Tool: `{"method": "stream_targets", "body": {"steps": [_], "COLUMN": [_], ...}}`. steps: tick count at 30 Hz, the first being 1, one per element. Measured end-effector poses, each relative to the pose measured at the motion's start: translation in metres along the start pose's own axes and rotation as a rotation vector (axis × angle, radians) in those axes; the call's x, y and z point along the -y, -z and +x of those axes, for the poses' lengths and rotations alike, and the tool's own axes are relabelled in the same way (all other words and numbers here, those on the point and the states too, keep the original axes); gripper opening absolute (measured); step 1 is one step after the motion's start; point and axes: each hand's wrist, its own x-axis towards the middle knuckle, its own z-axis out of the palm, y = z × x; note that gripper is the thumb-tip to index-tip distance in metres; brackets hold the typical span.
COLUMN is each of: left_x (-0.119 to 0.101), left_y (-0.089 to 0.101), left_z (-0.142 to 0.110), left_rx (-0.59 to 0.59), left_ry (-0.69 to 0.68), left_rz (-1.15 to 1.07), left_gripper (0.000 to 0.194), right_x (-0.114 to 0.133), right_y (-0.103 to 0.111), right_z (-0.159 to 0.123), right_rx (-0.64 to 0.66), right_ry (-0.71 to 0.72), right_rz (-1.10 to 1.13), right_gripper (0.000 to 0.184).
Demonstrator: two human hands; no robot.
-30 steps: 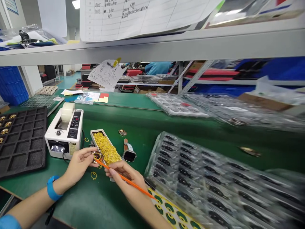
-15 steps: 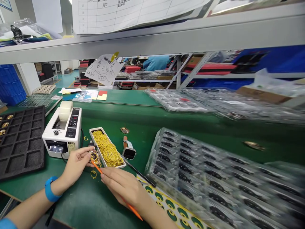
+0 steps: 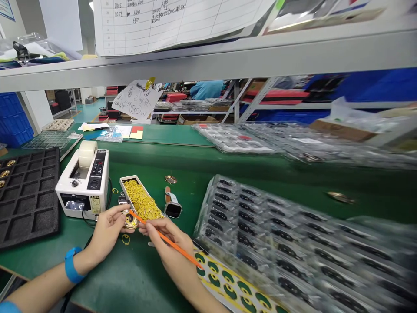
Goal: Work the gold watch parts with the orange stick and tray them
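Observation:
My left hand (image 3: 109, 230) grips a round gold-rimmed watch part (image 3: 131, 219) by its edge, thumb and fingers closed, its dark-centred face turned up. In my right hand (image 3: 171, 241) is a slim orange pointed tool (image 3: 177, 248), held like a pen; its tip touches or hovers just over the watch part. I cannot tell whether it is a stick or tweezers. Just behind both hands lies a white box (image 3: 123, 182) heaped with yellow rings (image 3: 141, 200). One loose yellow ring (image 3: 125, 239) rests on the green bench below the watch part.
A white tape dispenser (image 3: 83, 180) and a black compartment tray (image 3: 29, 195) stand left. A wristwatch (image 3: 172, 208) lies beyond the box. Clear plastic trays of dark parts (image 3: 286, 234) cover the right, beside a yellow-and-green sticker sheet (image 3: 228, 282). A shelf beam (image 3: 208, 61) crosses above.
My right hand first tilted the orange tool lower, then raised it back across the watch part. The watch part now faces up more fully in my left hand. The view shifted slightly.

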Motion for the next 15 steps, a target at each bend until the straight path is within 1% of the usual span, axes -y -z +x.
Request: {"method": "stream_targets", "body": {"steps": [1,3,5,6,7,8,9,11,12,13,14,15], "left_x": [0.0,0.001,0.002,0.003,0.003,0.003,0.002,0.001,0.001,0.0,0.0,-0.001], "left_y": [-0.001,-0.003,-0.004,-0.005,-0.004,-0.004,-0.003,-0.002,-0.001,-0.001,0.0,0.0], "left_z": [0.0,-0.001,-0.002,-0.002,-0.002,-0.002,-0.001,0.0,0.0,0.001,0.001,0.001], "left_rx": [-0.001,0.009,0.027,0.035,0.04,0.041,0.04,0.029,0.021,0.013,0.006,0.004], "left_ry": [0.005,0.024,0.039,0.045,0.05,0.056,0.061,0.074,0.081,0.09,0.101,0.112], "left_rz": [-0.009,-0.032,-0.067,-0.085,-0.099,-0.107,-0.109,-0.104,-0.105,-0.111,-0.122,-0.136], "left_gripper": [0.055,0.056,0.057,0.056,0.056,0.055,0.055,0.054,0.054,0.053,0.051,0.05], "right_x": [0.001,0.002,0.0,-0.002,-0.004,-0.006,-0.009,-0.014,-0.016,-0.017,-0.017,-0.017], "right_y": [-0.002,-0.005,-0.007,-0.007,-0.008,-0.007,-0.007,-0.005,-0.004,-0.003,-0.002,0.0], "right_z": [0.0,0.0,-0.002,-0.002,-0.002,-0.002,-0.001,0.002,0.003,0.005,0.006,0.007], "right_rx": [-0.008,-0.029,-0.048,-0.057,-0.055,-0.044,-0.023,0.039,0.075,0.107,0.133,0.149], "right_ry": [-0.031,-0.05,-0.017,0.034,0.119,0.248,0.412,0.751,0.882,0.965,1.0,0.998], "right_rz": [0.022,0.035,0.005,-0.031,-0.081,-0.139,-0.209,-0.375,-0.458,-0.529,-0.577,-0.588], "right_gripper": [0.021,0.022,0.02,0.017,0.013,0.009,0.01,0.019,0.022,0.022,0.022,0.022]}}
